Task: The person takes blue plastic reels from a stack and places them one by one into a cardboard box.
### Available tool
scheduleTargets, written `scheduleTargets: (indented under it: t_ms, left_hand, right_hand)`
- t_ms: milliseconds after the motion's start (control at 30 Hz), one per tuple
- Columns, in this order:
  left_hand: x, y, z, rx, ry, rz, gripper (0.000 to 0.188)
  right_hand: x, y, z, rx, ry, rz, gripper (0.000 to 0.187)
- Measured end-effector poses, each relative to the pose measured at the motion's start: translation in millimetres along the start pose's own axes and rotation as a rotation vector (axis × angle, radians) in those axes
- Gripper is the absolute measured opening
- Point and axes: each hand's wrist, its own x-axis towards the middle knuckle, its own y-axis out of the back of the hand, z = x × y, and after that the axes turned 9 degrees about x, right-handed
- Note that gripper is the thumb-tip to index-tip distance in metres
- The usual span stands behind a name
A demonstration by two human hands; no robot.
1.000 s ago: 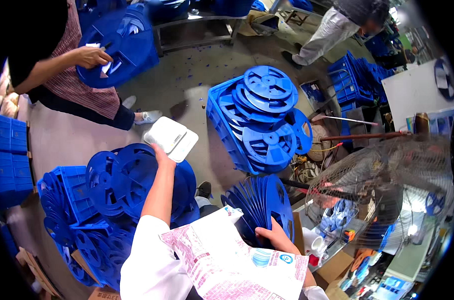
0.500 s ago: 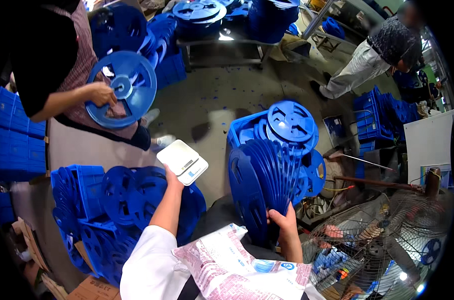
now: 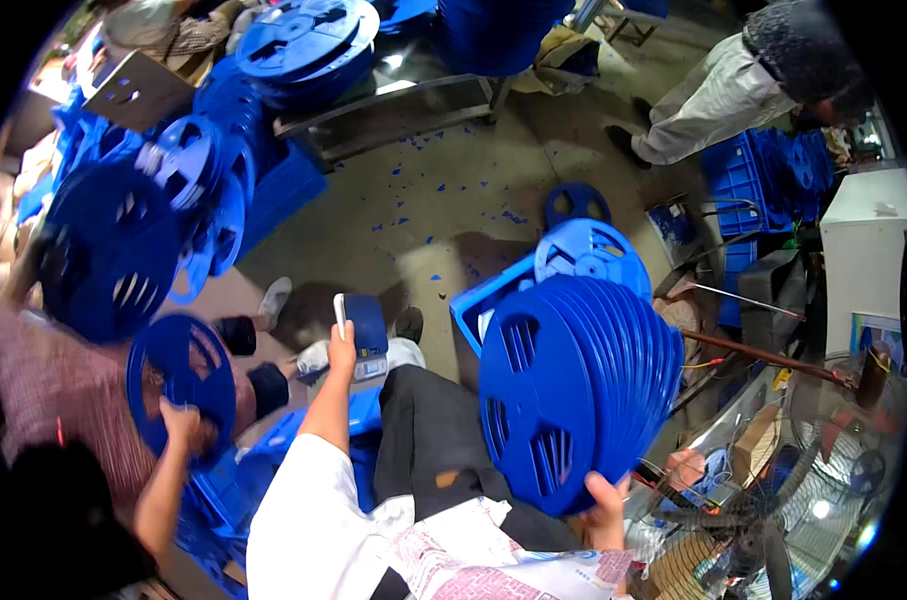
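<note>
In my left hand (image 3: 341,352) is a white digital kitchen scale (image 3: 367,325), tipped up on its side, with its shadowed face turned to the right. My right hand (image 3: 605,508) grips the lower edge of a thick stack of blue plastic reels (image 3: 538,400), its thumb over the front disc; the other fingers are partly hidden. The reels lean together above my dark-trousered lap. A crumpled pink-and-white printed plastic bag (image 3: 513,570) lies against my front, between my forearms.
At left, another person's hand (image 3: 183,430) holds a blue reel (image 3: 158,385). Beyond my stack stands a blue crate (image 3: 468,310) with reels. A caged fan (image 3: 773,500) is close on the right. A metal bench (image 3: 413,115) bears more reels; blue scraps dot the floor.
The scale has turned from lying nearly flat, face up, to standing on its side. My right hand's reel stack has swung to show its front disc. The other person's reel has moved nearer.
</note>
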Motion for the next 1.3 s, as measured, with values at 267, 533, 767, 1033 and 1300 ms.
scheduleTargets:
  t_ms: [267, 533, 767, 1033, 1300]
  left_hand:
    - [204, -96, 0, 0.388, -0.206, -0.406, 0.044]
    - [359, -233, -57, 0.390, -0.196, -0.666, 0.070]
    - [417, -280, -102, 0.103, -0.305, -0.653, 0.062]
    - [443, -276, -132, 0.388, -0.234, -0.616, 0.060]
    - [468, -286, -158, 0.506, -0.460, -0.484, 0.057]
  right_hand:
    - [79, -56, 10, -0.054, -0.272, 0.350, 0.057]
    - [194, -104, 49, -0.116, -0.279, 0.570, 0.056]
    - [232, -109, 71, -0.121, -0.311, 0.667, 0.055]
    - [240, -101, 79, -0.096, -0.351, 0.705, 0.054]
    - [227, -84, 76, -0.030, -0.371, 0.692, 0.053]
